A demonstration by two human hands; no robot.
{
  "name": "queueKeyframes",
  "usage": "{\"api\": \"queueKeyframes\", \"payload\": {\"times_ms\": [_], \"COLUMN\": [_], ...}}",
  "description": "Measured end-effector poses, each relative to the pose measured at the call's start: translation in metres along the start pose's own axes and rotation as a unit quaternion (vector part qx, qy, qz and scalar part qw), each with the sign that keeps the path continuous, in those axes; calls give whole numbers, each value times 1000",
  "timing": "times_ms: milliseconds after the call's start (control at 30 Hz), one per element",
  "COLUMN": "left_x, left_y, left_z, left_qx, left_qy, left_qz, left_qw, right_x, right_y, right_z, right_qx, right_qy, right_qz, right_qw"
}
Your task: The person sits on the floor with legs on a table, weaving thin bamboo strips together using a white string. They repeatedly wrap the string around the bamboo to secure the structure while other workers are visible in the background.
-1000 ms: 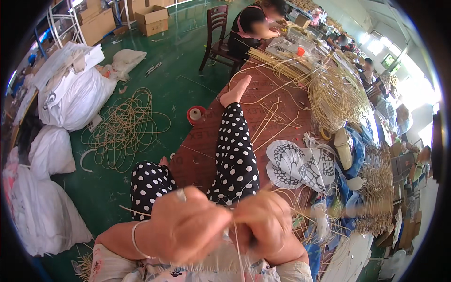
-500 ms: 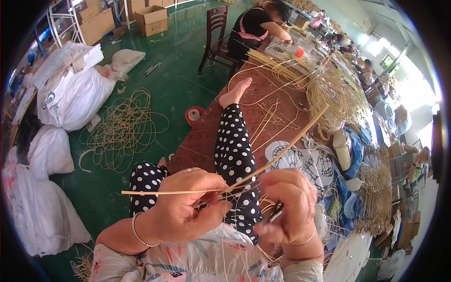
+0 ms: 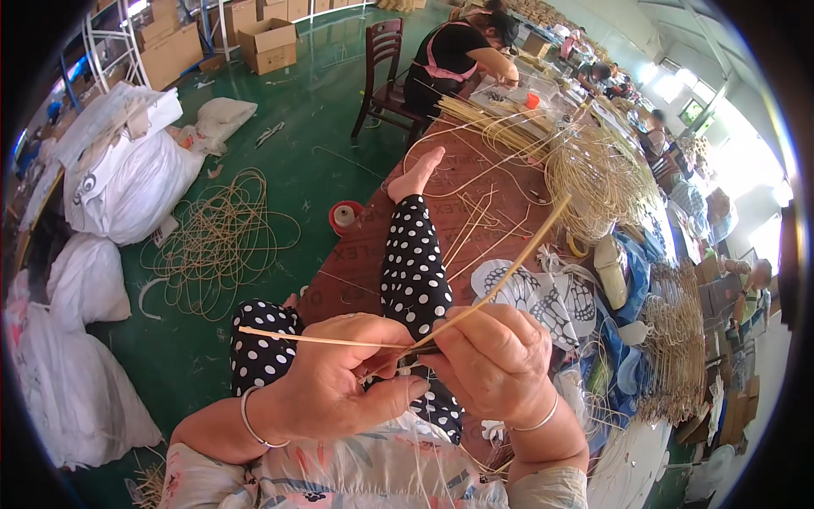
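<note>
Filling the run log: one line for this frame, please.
left hand: pinching rattan strips | right hand: gripping same strips at crossing | leg in dotted trousers on worktable | rattan coil on floor

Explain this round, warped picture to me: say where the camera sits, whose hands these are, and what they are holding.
The camera is worn on a person's head and looks down, so its wide lens bends the edges into a circle. The two hands at the bottom are that person's own. The left hand and right hand meet in the middle, both pinching thin pale cane strips that stick out to the left and up to the right. Beyond them the person's leg in polka-dot trousers rests along a reddish-brown worktable strewn with more cane. A loose coil of cane lies on the green floor beside white sacks. Another person works at the far end.
</note>
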State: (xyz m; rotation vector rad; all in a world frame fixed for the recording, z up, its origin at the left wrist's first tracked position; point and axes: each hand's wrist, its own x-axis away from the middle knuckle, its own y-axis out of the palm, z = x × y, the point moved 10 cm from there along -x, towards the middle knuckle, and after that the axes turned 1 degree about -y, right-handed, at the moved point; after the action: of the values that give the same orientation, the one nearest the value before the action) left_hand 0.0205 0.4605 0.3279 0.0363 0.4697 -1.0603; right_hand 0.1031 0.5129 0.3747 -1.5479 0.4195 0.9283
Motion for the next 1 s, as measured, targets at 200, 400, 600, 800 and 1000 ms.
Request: {"api": "queueKeyframes", "payload": {"times_ms": [200,400,600,800,1000], "left_x": [7,7,69,103,123], "left_y": [0,-8,-28,-27,-86], "left_z": [-28,-66,-108,-138,-153], "left_qx": [176,78,-95,-79,-136], "left_qy": [-114,-109,-137,-193,-267], "left_qz": [12,32,35,-10,148], "left_qw": [978,990,985,978,942], "right_x": [5,47,82,119,204], "right_y": [15,57,75,113,145], "right_z": [49,71,95,115,176], "right_qx": [-308,-328,-265,-295,-357], "right_qy": [231,346,402,524,635], "right_qz": [-44,-79,-26,-78,108], "right_qw": [922,876,876,795,676]}}
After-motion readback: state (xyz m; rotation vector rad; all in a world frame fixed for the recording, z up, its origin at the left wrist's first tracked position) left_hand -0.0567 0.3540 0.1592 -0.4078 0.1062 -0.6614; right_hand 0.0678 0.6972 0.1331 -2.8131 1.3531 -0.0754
